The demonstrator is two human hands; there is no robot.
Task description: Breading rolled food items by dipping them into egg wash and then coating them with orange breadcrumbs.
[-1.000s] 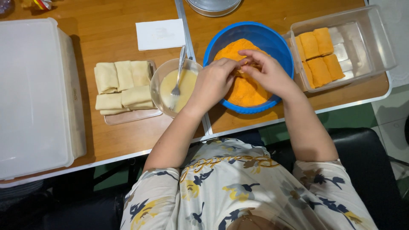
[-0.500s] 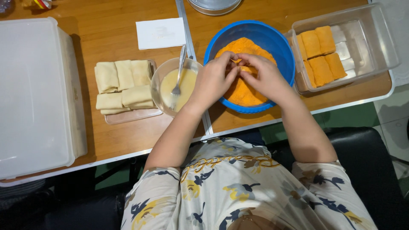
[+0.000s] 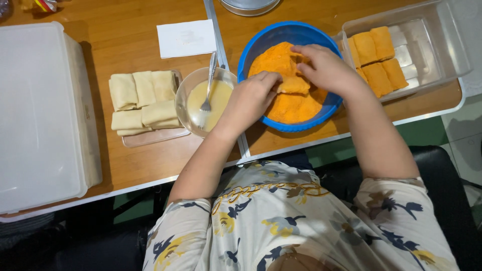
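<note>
Both hands work inside the blue bowl [image 3: 253, 52], which sits at 12 o'clock from the person's chest on the wooden table [image 3: 125, 160]. Left hand [image 3: 251, 98] comes in from 7 o'clock, fingers curled shut on the near-left edge of a crumb-coated roll [image 3: 293, 84]; right hand [image 3: 326, 68] comes from 4 o'clock, fingers bent down over the roll's top/right side, pinching it w/ thumb underneath, so both hands grip the same piece. The roll lies on the orange breadcrumbs [image 3: 273, 57] approx. mid-bowl, fully coated, same colour as the crumbs. At 9 o'clock from the bowl, just beside it, a glass bowl of pale yellow batter [image 3: 217, 98] w/ a metal fork [image 3: 208, 85] standing in it, handle leaning toward 12. Further at 9, a clear tray w/ uncoated pale rolls [image 3: 143, 100], approx. six, packed touching. At 3 o'clock from the blue bowl, a clear plastic container [image 3: 437, 50] holding coated orange rolls [image 3: 376, 55] in its left half. White paper napkin [image 3: 186, 37] at 10 o'clock from the bowl. Big white lidded box [image 3: 40, 115] far left. A metal rim [image 3: 248, 6] is cut off at the top edge.
</note>
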